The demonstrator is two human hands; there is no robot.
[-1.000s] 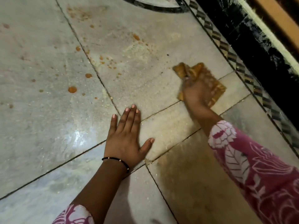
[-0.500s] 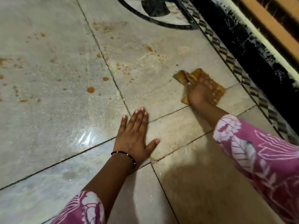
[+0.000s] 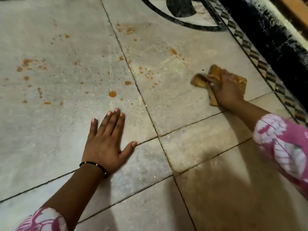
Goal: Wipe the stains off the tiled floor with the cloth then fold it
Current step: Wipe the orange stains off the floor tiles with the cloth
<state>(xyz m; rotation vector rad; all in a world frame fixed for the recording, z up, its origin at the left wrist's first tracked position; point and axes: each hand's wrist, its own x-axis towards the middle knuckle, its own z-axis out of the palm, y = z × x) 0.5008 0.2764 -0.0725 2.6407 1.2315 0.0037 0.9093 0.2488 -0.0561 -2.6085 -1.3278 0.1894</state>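
We look down on a pale grey tiled marble floor crossed by dark grout lines. Our left hand lies flat on a near tile, palm down, fingers straight and close together, thumb spread out to the right so that its tip touches a grout line; the bare forearm runs back toward the near left edge, with a thin black bracelet at the wrist and a pink and white patterned sleeve at the corner. Our right hand reaches farther out on the right, the arm extended from its own pink floral cuff, and presses down on a crumpled orange-brown cloth that lies on the floor; the fingers seem to curl round a bunched fold, though blur makes the grip hard to read. Orange stains in drops and specks dot the tiles to the left of the cloth and beyond our left hand, well apart from the cloth. A black patterned border runs diagonally along the far right.
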